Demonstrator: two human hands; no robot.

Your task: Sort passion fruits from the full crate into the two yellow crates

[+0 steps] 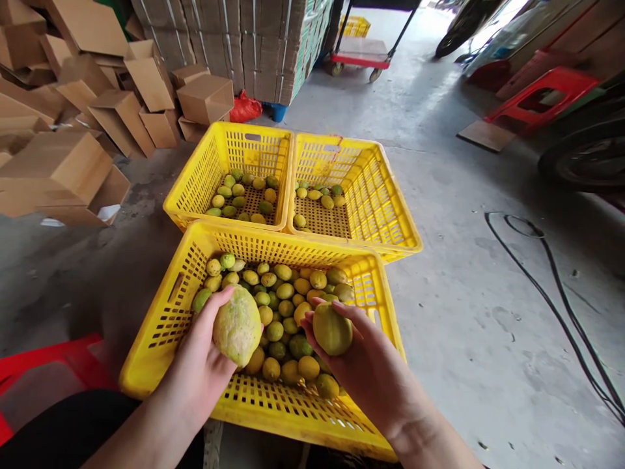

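Here we are, both hands up over the near crate, a fruit in each! Our left hand has the mottled fruit, yellow-green with a rough, pale patch, the thumb pressed along its upper left side. The other left fingers curl behind it, a tip just peeping out on the right; how close together they sit, we can't tell.

Over to our right hand, and it's the smooth fruit, duller green, cupped between the thumb across its top and the fingers at its left and behind. Those fingertips lie close together, the rest hidden. The two fruits are apart, with the pile showing between and below them, greens and yellows all mixed.

Just beyond, side by side, we have the left crate and the right crate, both yellow, each with a thin scatter of fruit on its floor. Boxes lie tumbled on the floor at far left, a red bag beside them. A cart stands at the back, a red stool off right, and a black cable loops across the concrete.
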